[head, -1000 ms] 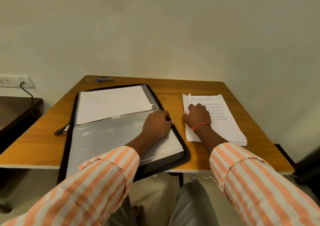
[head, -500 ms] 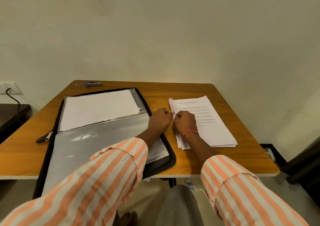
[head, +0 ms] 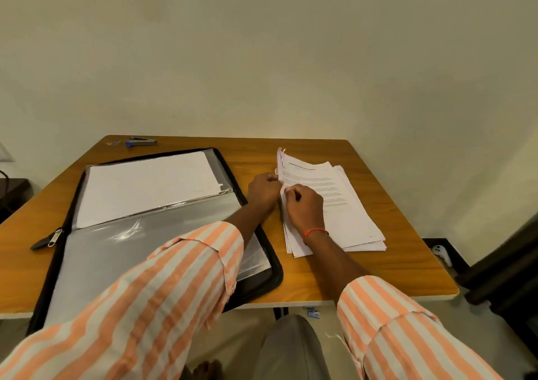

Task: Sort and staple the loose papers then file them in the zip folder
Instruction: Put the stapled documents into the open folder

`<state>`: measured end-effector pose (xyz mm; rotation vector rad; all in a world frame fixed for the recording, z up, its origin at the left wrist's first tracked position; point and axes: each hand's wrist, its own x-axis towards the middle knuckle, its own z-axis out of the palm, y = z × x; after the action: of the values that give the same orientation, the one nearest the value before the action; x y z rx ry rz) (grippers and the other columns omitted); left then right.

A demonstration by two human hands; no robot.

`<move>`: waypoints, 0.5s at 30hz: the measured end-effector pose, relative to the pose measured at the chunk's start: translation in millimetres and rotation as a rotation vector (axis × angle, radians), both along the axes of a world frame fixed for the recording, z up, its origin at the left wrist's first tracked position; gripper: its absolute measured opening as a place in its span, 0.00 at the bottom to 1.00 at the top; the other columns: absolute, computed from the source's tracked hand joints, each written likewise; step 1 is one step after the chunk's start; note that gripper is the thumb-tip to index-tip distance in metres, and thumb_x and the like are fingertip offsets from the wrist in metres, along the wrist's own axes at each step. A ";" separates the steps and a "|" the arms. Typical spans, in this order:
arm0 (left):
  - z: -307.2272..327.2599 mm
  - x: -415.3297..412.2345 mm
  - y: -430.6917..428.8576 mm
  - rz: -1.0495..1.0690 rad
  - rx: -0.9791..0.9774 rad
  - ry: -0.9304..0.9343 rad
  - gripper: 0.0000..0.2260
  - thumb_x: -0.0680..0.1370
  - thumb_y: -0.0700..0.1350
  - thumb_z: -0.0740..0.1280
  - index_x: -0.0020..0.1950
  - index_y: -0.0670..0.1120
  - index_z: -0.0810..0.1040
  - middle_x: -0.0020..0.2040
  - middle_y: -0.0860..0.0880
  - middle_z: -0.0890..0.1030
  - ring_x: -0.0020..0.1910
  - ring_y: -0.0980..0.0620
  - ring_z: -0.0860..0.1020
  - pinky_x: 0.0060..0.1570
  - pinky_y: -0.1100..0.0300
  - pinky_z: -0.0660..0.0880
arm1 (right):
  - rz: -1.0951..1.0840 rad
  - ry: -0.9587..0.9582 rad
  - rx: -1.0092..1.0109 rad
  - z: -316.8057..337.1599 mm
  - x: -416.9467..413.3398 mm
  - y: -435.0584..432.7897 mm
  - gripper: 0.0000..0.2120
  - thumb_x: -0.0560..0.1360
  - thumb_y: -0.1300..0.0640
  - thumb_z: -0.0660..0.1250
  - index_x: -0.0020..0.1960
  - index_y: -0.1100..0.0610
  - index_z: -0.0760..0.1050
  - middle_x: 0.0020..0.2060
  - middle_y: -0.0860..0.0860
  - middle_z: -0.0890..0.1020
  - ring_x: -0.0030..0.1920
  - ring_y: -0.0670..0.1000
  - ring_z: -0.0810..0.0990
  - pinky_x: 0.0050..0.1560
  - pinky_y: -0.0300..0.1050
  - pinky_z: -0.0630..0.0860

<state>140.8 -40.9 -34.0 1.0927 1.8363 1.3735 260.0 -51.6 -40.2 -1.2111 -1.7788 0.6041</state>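
- Plain cream wall behind a wooden worktop (head: 378,269), where a person in an orange-striped shirt sorts papers, as seen from a head-worn camera
- Landmark for all that follows: the stack of loose papers (head: 343,216), lying on the right half of the worktop with its long axis running from the near edge away toward the wall, slightly fanned at the near and right edges
- Left hand (head: 263,190) sits just left of the stack, touching its left long edge near the far corner; its fingers (head: 273,178) are curled onto that edge, apparently pinching a few sheets, though how many cannot be told
- Right hand (head: 305,205), with a red thread at the wrist, rests on the stack's left margin just nearer than the left hand; its fingers are bent and pressed at the same edge, seemingly thumbing the sheets apart
- Both hands meet at the stack's left edge, so any lift of a set would likely peel from that side; the far-left corner already stands up a little
- Open zip folder (head: 163,225) lies left of the stack, close beside it but apart, holding white sheets in its far half under a clear sleeve; the left arm crosses its near right corner
- Stapler (head: 141,142) sits well away from the stack, past the folder at the worktop's far left edge, untouched; the left hand looks the nearer one to reach it
- Judged stage: sorting under way, with stapling and filing of this set yet to come
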 end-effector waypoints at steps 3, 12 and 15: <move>9.9 0.0 -6.8 -0.007 0.068 -0.113 0.05 0.80 0.42 0.65 0.49 0.51 0.79 0.51 0.50 0.85 0.48 0.48 0.84 0.51 0.45 0.83 | -0.168 -0.102 0.094 7.4 11.3 11.8 0.08 0.79 0.55 0.66 0.55 0.57 0.78 0.54 0.56 0.80 0.55 0.54 0.79 0.54 0.47 0.79; 30.2 -27.4 -21.2 0.069 0.163 -0.334 0.03 0.85 0.43 0.59 0.57 0.47 0.70 0.51 0.46 0.81 0.48 0.46 0.82 0.47 0.49 0.82 | -0.040 0.226 -0.369 29.8 56.1 66.1 0.22 0.79 0.47 0.68 0.67 0.58 0.72 0.61 0.52 0.81 0.62 0.57 0.79 0.64 0.55 0.75; 28.4 -36.9 -24.4 -0.027 0.073 -0.412 0.07 0.85 0.49 0.61 0.60 0.48 0.73 0.57 0.45 0.83 0.52 0.43 0.84 0.53 0.43 0.82 | 0.134 0.307 -0.382 28.7 63.0 63.5 0.13 0.81 0.57 0.67 0.64 0.59 0.77 0.54 0.46 0.83 0.58 0.54 0.82 0.64 0.55 0.77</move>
<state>104.0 -65.4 -5.7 0.7921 1.4784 1.5268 323.0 11.9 -11.5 -1.1748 -1.5320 1.1843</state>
